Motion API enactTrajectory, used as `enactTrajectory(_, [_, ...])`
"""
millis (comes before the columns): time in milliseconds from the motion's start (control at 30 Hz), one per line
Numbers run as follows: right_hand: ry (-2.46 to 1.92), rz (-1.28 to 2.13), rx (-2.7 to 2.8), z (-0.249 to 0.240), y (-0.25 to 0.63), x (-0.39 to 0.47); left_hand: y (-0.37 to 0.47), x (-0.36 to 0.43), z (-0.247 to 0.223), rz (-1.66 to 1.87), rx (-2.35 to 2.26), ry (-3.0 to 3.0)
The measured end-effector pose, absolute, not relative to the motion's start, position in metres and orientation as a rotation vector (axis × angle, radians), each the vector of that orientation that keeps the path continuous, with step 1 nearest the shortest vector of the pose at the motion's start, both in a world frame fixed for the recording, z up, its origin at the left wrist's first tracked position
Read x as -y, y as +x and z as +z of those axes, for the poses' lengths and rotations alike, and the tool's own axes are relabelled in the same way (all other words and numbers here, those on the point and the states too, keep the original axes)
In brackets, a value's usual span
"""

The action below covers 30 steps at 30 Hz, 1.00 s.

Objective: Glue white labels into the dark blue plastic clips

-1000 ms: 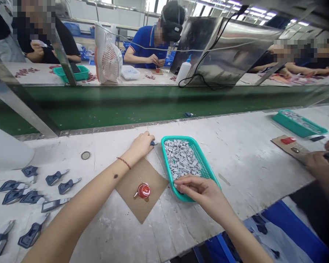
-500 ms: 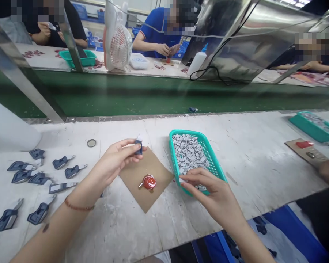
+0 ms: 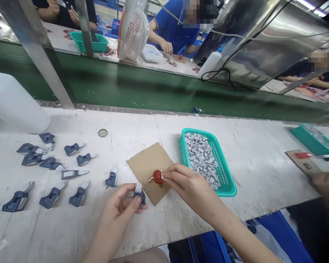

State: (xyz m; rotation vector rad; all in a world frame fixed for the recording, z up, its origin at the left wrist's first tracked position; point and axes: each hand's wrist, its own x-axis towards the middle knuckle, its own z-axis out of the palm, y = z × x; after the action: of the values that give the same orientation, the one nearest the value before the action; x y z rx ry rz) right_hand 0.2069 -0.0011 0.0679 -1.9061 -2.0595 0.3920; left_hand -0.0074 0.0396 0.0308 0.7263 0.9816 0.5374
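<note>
My left hand (image 3: pixel 120 208) grips a small dark blue plastic part (image 3: pixel 139 197) with a pale tab pointing up, near the table's front. With thumb and fingertips, my right hand (image 3: pixel 192 186) pinches a small grey plastic piece (image 3: pixel 162 175), mostly hidden by the fingers. That piece is at a shiny red round cap (image 3: pixel 157 177), wet-looking, on a brown cardboard square (image 3: pixel 142 160); whether they touch I cannot tell. Behind my right hand stands a green basket (image 3: pixel 230 188) holding many small grey pieces (image 3: pixel 200 153). Several similar blue parts (image 3: pixel 52 197) lie to the left.
A white container (image 3: pixel 19 102) stands at the far left, with a bottle cap (image 3: pixel 102 132) on the table (image 3: pixel 142 122). Another green basket (image 3: pixel 307 138) and a co-worker's hand (image 3: pixel 326 180) are at right. Metal posts (image 3: pixel 41 54) rise along the back; people work beyond.
My right hand has moved left from the basket to the red cap with the grey piece. My left hand has come down towards the front edge, still holding the blue part. The view has shifted.
</note>
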Motion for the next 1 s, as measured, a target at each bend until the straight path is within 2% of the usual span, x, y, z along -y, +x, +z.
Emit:
enactTrajectory(200, [-1.931, 0.386, 2.089, 0.069, 0.205, -0.002, 0.004, -0.033, 0.021, 0.423, -0.869, 0.851])
enactTrajectory(533, [-1.873, 0.498, 1.904, 0.066, 0.204, 0.000, 0.009, -0.031, 0.013, 0.469, -0.847, 0.768])
enactTrajectory(833, [-1.747, 1.109, 1.113, 0.085, 0.207, 0.005, 0.017, -0.030, 0.023, 0.616, -0.757, 0.739])
enactTrajectory(1000, [-1.578, 1.228, 0.970, 0.092, 0.197, 0.012, 0.024, -0.027, 0.034, 0.665, -0.717, 0.727])
